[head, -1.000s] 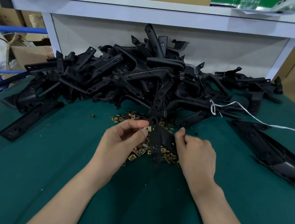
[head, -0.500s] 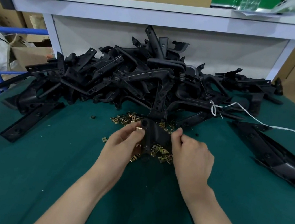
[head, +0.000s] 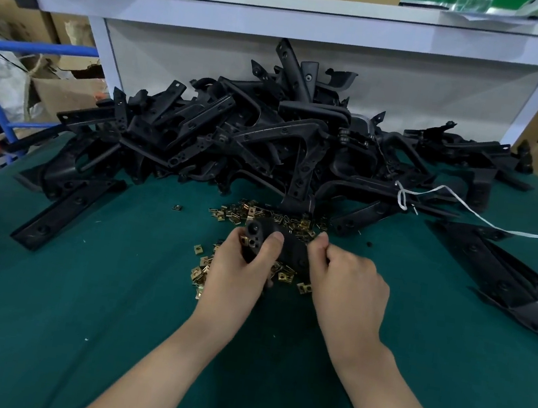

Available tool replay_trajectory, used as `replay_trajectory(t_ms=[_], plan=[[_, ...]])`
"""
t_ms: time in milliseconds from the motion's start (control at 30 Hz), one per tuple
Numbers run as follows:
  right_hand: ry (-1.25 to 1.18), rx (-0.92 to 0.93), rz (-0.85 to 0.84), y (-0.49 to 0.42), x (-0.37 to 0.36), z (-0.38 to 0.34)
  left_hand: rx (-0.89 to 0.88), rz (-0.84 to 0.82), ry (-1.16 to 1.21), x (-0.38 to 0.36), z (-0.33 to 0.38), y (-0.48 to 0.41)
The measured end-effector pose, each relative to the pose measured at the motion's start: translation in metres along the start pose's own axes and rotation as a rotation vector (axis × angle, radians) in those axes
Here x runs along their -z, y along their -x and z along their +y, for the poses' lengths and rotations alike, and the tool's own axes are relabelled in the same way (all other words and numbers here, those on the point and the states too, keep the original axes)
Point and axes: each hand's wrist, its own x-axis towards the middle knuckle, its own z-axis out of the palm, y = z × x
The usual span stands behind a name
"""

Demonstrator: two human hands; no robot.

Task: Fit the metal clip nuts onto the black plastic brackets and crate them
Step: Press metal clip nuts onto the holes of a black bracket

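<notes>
The left hand (head: pixel 237 272) curls its fingers (head: pixel 269 248) tightly around one end of a black plastic bracket (head: pixel 291 246), held just above loose brass clip nuts (head: pixel 242 213) on the green desk (head: pixel 91 300). The right hand (head: pixel 349 284) pinches the bracket's other end with fingers (head: pixel 319 245) closed together.

left hand (head: pixel 237 268): centre frame, grips black bracket (head: pixel 289 246), clip nut (head: pixel 252 243) by its thumb
right hand (head: pixel 350 281): pinches bracket's other end
loose clip nuts (head: pixel 242 214): on green table (head: pixel 72 314), under hands
bracket pile (head: pixel 269 141): upper centre

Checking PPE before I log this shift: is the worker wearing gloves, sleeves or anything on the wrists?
No. The left hand and right hand are ungloved; both forearms are uncovered to the frame's edge. No sleeves, watch, bands or rings show.
</notes>
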Motion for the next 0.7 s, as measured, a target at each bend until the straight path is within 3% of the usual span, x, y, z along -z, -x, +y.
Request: replay_trajectory(t_ms=[700], plan=[[-0.023, -0.006, -0.031, -0.0017, -0.0003, 0.0, -0.052, 0.043, -0.106, -0.0015, 0.0094, 0.0056]])
